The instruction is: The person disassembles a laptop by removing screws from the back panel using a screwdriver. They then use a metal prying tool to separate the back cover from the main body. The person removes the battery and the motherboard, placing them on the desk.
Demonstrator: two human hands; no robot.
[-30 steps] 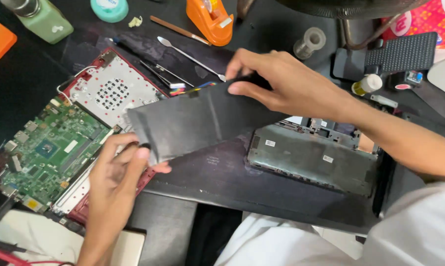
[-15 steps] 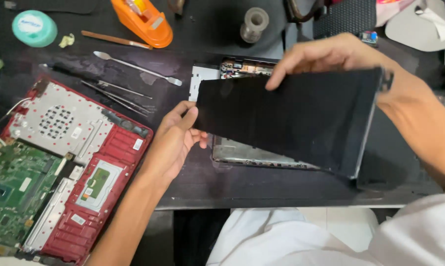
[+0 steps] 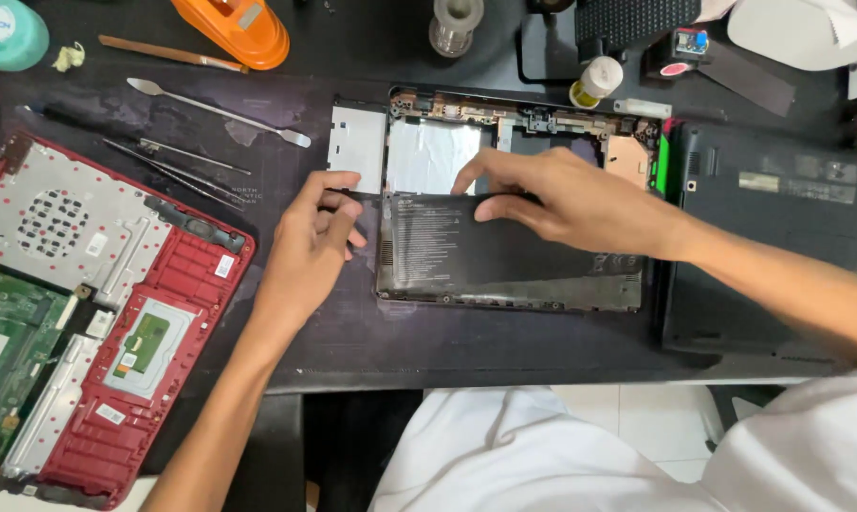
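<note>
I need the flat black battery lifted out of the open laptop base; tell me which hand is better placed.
Probably the right hand: its fingers lie across the top edge of the black battery. The left hand only meets the battery's upper left corner, beside the laptop base.

We see our left hand (image 3: 310, 237) coming up from the lower left, forearm bare and angled toward the upper right. Its palm faces down, the fingers (image 3: 338, 185) stretched forward and slightly bent, the thumb tucked to the inner side. Our right hand (image 3: 566, 197) enters from the right edge, its bare forearm running down toward the lower right. It too lies palm down, fingers spread leftward with tips pressed low, knuckles raised. Both hands sit near each other, not touching.
</note>
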